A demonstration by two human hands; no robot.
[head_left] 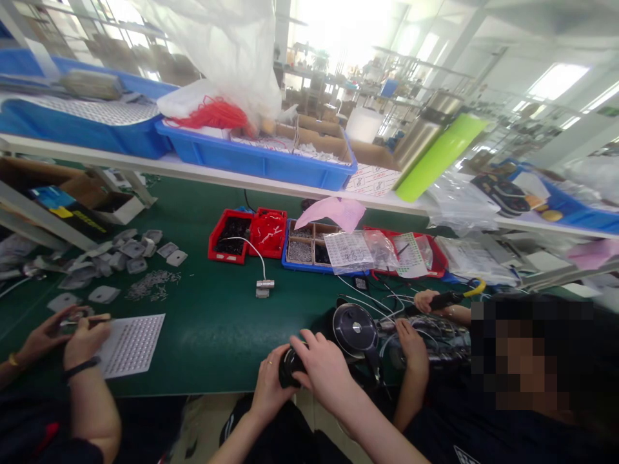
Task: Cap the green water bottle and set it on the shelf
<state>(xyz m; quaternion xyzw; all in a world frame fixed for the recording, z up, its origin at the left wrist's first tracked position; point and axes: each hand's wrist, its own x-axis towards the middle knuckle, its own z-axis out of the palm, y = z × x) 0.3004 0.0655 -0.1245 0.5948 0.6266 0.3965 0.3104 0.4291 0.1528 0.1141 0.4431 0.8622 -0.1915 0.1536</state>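
Note:
Near the bench's front edge, my left hand (271, 385) is wrapped round the side of a black round object (288, 368). My right hand (325, 362) closes over the same object from the right and above, so much of it is hidden and its kind is unclear. A black kettle (352, 327) with a round lid and a dark handle stands just right of my hands. Farther back on the green bench (217, 341) is a small metal fitting (264, 288) with a white cable.
A co-worker's hands (414, 341) work among cables at right, one holding a black tool (447, 299). At left another person's hands (87, 338) are over a white sheet (135, 345). Red bins (227, 254) and a blue divided tray (300, 263) line the back, under a loaded shelf (242, 180).

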